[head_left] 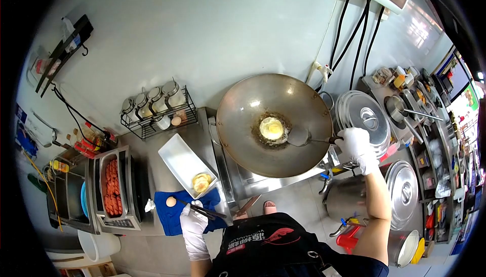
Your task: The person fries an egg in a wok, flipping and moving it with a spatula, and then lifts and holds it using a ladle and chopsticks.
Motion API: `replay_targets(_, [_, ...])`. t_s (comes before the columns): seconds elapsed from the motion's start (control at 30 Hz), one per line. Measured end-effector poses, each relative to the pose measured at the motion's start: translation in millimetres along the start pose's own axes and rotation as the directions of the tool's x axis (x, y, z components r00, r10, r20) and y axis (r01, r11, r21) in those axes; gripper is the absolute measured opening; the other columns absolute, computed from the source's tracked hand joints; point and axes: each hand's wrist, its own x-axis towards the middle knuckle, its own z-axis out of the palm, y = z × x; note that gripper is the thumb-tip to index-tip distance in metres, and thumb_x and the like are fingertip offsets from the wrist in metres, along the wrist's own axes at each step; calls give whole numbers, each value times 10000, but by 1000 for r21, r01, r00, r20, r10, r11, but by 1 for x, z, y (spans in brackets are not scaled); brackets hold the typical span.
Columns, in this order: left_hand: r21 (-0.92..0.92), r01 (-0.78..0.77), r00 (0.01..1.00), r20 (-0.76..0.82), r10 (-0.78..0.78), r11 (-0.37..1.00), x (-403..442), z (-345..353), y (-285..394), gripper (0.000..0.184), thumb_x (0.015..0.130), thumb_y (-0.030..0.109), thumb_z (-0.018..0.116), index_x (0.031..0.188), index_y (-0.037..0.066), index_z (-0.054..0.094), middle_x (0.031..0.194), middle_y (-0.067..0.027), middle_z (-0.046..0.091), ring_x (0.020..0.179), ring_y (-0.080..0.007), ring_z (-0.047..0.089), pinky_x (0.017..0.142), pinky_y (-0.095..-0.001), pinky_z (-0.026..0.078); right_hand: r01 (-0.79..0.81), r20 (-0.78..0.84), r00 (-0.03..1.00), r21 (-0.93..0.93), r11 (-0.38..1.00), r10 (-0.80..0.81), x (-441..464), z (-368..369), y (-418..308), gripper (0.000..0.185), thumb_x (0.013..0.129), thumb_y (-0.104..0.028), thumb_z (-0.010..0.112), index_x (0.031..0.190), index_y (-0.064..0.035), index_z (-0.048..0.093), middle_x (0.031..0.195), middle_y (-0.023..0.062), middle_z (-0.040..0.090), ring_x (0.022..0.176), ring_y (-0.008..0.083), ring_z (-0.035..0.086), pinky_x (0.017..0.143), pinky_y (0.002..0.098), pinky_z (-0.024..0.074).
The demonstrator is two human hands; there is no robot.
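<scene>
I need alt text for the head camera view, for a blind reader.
A gloved right hand holds a spatula beside a fried egg in a large wok; the gloved left hand holds a dark utensil over a blue cloth.

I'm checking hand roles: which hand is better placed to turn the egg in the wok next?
Right, most likely: the right hand holds the spatula, its blade beside the egg. The left hand holds a dark utensil over the blue cloth, away from the wok.
</scene>
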Motion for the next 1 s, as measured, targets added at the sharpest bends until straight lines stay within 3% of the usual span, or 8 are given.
replay_targets(0.03, [-6,1,1000,12,0,1000,0,-2,1,159,874,142,395,832,14,478,759,-71,540,724,-177,551,651,-263,471,-41,87,995,14,999,39,6,-4,0,206,668,-287,613,677,-87,663,664,127,613,664,280,614,634,365,483])
replay_targets(0.17, [-18,42,995,96,-40,999,-2,-9,5,169,873,142,398,841,2,486,770,-87,551,723,-184,557,666,-269,475,-1,155,988,18,1000,-2,24,-2,9,208,666,-315,619,723,-125,679,712,112,626,711,277,614,644,370,482])
replay_targets(0.27, [5,-76,997,-33,76,997,3,-10,1,179,874,152,397,846,6,496,772,-86,553,724,-178,561,642,-262,476,-16,233,973,52,999,4,32,-5,8,218,674,-322,612,730,-120,675,723,117,624,730,285,610,654,368,477])
replay_targets(0.47, [-22,18,996,83,-16,1000,-2,-12,3,163,869,134,413,837,0,500,759,-84,553,727,-192,563,683,-280,487,-63,266,963,107,992,32,40,1,4,224,699,-322,597,735,-113,670,723,123,622,738,294,604,678,368,468])
replay_targets(0.57, [-13,-96,993,-74,95,995,-4,-3,-2,123,865,121,419,833,15,473,748,-71,536,714,-189,556,653,-286,500,-47,203,979,125,991,21,41,11,3,225,703,-319,591,729,-109,668,724,127,622,729,295,605,670,376,470])
replay_targets(1.0, [-14,-87,995,-44,86,996,-1,-2,-3,143,863,115,407,812,-2,472,739,-90,531,716,-205,545,706,-297,475,121,-147,983,88,989,-108,51,57,13,196,691,-293,596,683,-101,628,627,108,584,637,285,591,578,398,459])
